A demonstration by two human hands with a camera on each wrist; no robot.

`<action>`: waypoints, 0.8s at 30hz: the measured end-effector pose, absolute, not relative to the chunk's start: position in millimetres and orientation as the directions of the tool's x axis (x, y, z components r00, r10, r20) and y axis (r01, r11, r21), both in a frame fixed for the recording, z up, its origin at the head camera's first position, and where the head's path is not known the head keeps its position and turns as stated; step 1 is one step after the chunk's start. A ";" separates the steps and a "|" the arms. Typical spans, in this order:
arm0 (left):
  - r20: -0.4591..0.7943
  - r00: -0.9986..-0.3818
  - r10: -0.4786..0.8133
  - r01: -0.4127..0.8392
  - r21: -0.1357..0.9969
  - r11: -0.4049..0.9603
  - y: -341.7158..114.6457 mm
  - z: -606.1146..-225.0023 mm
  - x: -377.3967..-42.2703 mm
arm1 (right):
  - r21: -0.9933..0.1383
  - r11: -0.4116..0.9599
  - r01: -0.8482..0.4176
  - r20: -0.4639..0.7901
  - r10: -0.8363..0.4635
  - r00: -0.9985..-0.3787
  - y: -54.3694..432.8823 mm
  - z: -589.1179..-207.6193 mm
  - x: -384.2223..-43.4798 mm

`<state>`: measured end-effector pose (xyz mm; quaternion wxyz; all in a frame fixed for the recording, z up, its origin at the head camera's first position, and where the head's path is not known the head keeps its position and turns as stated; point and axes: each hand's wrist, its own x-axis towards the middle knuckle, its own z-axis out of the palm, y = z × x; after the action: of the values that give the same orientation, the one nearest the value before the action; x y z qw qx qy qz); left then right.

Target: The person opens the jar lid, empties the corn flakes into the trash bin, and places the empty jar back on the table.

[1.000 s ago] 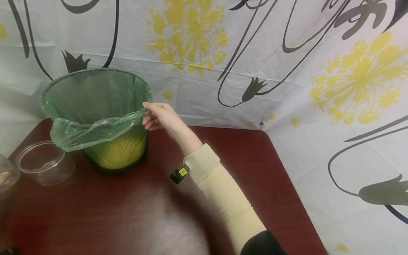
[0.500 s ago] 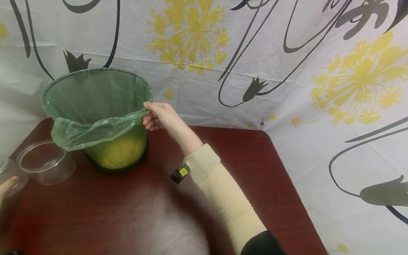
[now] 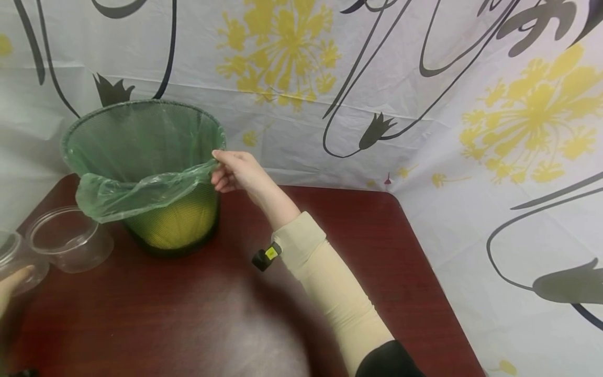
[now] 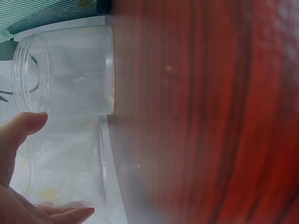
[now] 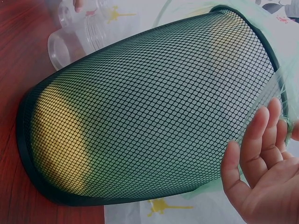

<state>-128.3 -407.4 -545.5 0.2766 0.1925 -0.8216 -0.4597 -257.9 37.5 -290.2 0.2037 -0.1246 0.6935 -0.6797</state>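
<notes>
In the head view, my right hand [image 3: 239, 170] pinches the edge of a green plastic bin liner [image 3: 132, 196] at the right side of a mesh wastebasket [image 3: 183, 225]. The liner's front hangs folded over the rim. Something yellow shows through the lower mesh. At the left edge, my left hand [image 3: 13, 285] holds a clear plastic jar [image 3: 35, 269], partly out of frame. The left wrist view shows that jar between the thumb and fingers [image 4: 77, 215]. A second clear jar [image 3: 89, 256] stands upright between it and the wastebasket.
A dark red wooden table [image 3: 188, 314] carries everything. Behind it and along the right hangs a white curtain [image 3: 400, 173] with yellow and grey flowers. The wastebasket stands near the table's back edge.
My left hand has come into the head view from the left, and its jar has shifted right toward the standing jar. My right hand keeps its pinch on the liner.
</notes>
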 end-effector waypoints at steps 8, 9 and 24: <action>0.210 -0.796 -0.567 -0.143 0.846 0.513 -406.5 -545.1 -118.4 | -0.994 0.045 0.103 -0.113 -0.446 -0.888 37.0 -290.0 -258.5; 0.186 -0.803 -0.566 -0.149 0.857 0.494 -405.8 -546.0 -116.9 | -0.994 0.046 0.104 -0.113 -0.446 -0.888 36.9 -290.0 -258.6; 0.112 -0.936 -0.333 0.016 0.960 0.278 -404.3 -539.6 -109.2 | -0.993 0.056 0.107 -0.120 -0.453 -0.884 36.7 -287.3 -258.4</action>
<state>-109.2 -404.3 -539.6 0.1472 0.1010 -0.7857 -0.5923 -258.4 36.7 -287.3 0.2069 -0.1242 0.6965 -0.6758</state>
